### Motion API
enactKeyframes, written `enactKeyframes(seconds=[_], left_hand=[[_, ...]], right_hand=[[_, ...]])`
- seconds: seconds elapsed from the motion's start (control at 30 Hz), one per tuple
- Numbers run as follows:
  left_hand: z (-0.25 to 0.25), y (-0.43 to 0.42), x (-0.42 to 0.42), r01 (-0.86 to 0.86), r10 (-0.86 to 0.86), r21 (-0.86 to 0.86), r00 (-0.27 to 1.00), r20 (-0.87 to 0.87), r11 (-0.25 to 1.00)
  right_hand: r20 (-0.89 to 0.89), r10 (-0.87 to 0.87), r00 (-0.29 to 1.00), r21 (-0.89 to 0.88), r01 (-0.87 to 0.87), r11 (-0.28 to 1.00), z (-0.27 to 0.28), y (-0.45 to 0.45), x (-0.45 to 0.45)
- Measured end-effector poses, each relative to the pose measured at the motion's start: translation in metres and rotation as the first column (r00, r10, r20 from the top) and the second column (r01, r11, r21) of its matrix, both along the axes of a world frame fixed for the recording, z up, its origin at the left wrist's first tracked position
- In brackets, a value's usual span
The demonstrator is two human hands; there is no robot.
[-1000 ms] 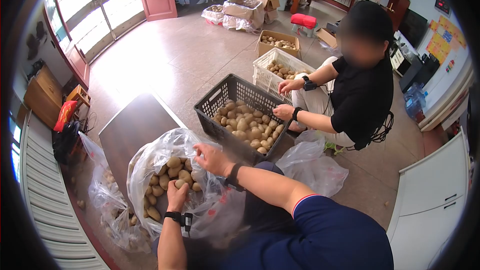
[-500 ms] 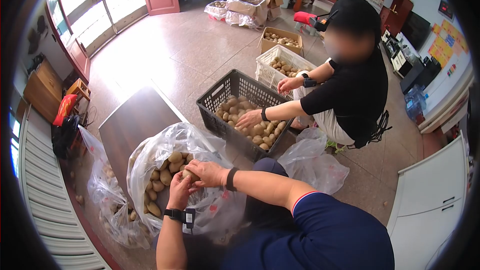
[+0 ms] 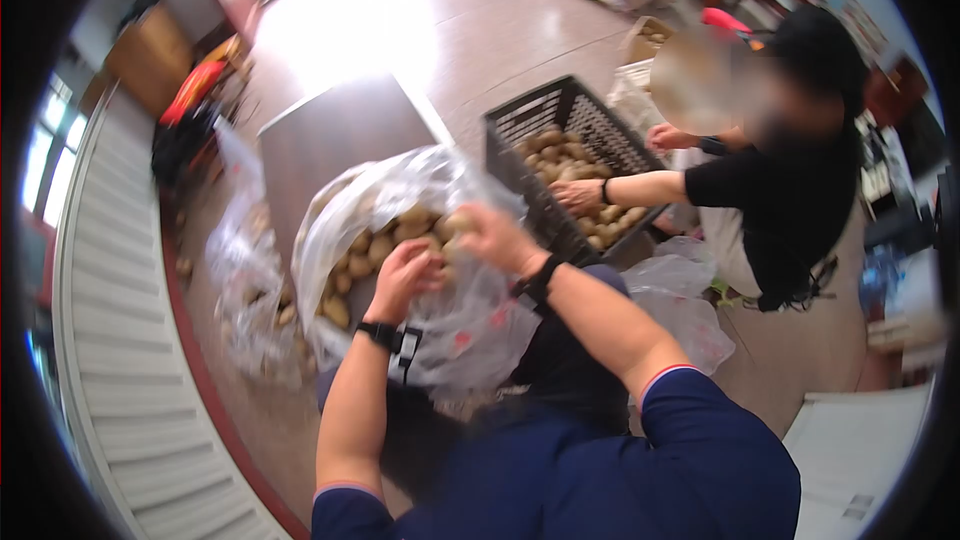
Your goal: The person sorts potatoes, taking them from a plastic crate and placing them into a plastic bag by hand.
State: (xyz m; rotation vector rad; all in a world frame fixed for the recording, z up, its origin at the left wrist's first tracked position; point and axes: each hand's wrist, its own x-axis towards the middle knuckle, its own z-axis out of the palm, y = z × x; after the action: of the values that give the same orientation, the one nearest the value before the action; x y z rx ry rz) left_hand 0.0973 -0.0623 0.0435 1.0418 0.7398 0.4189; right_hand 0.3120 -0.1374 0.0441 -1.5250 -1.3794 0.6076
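Observation:
In the head view my right hand [image 3: 497, 238], smeared by motion, is closed round a potato [image 3: 458, 224] over the right side of a clear plastic bag [image 3: 478, 180]. Just left of it, my left hand [image 3: 402, 278] hovers above the bag's near side, its fingers loosely bent and apart with nothing visible in them. The bag's mouth is spread wide, and several potatoes [image 3: 380, 248] lie inside. Beyond my right hand stands a black plastic crate [image 3: 515, 145] with more potatoes in it.
A co-worker in black [image 3: 785, 180] crouches at the right, one hand among the crate's potatoes. A dark board [image 3: 335, 135] lies behind my bag. Another bag [image 3: 245, 290] is at the left, beside a white radiator [image 3: 120, 320]. An empty-looking bag [image 3: 685, 300] lies right.
My hands have parted; my right hand has drawn the potato rightward from my left hand, which let go of it. The camera view has shifted and tilted downward.

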Motion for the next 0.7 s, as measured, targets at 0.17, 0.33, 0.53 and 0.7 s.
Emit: enactKeyframes(seconds=[0.17, 0.33, 0.53, 0.7], left_hand=[[0.0, 0.009, -0.017, -0.118, 0.122, 0.049, 0.989, -0.089, 0.992], [-0.021, 0.019, -0.023, -0.23, 0.255, 0.135, 0.942, -0.217, 0.964], [-0.026, 0.019, -0.018, -0.225, 0.273, 0.189, 0.916, -0.295, 0.956], [-0.042, 0.016, -0.014, -0.047, 0.303, 0.525, 0.858, -0.414, 0.85]], right_hand=[[-0.568, -0.196, 0.799, -0.135, 0.145, 0.98, 0.002, 0.004, 0.043], [-0.779, -0.443, 0.443, -0.371, 0.243, 0.896, -0.024, 0.001, 0.092], [-0.761, -0.58, 0.29, -0.522, 0.256, 0.813, -0.04, 0.004, 0.119], [-0.771, -0.596, 0.224, -0.541, 0.264, 0.798, -0.052, 0.002, 0.136]])
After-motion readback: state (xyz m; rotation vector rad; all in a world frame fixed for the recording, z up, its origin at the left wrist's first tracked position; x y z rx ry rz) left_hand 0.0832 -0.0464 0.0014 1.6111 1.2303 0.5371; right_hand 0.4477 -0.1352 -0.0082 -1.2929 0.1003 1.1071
